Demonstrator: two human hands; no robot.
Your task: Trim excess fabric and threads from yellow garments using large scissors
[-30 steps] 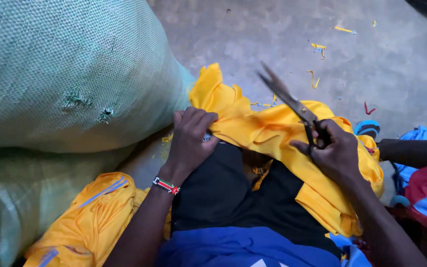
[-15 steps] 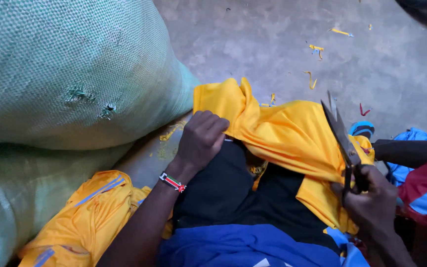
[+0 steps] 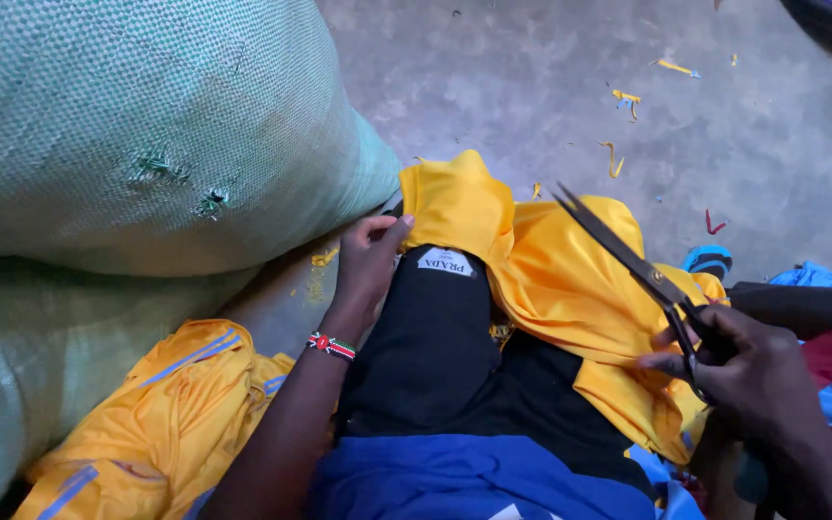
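Two hands: both on one bright yellow satin garment [image 3: 570, 279] draped over the lap, above a black cloth with a white sewn label [image 3: 435, 337]
Left hand [image 3: 370, 262]: fingers curled together, pinching the yellow fabric edge just beside the label
Right hand [image 3: 743, 371]: fingers closed through the loops of long dark metal scissors [image 3: 628, 260]
Blades: slightly apart, tips raised over the yellow folds
Risk, stray cut: loose folds could slip between the blades
Risk, injury: left fingertips lie near the blade line
Risk, slack: a weak pinch lets satin slide
Surroundings: green woven sack [image 3: 137, 135], concrete floor [image 3: 532, 87] with yellow scraps
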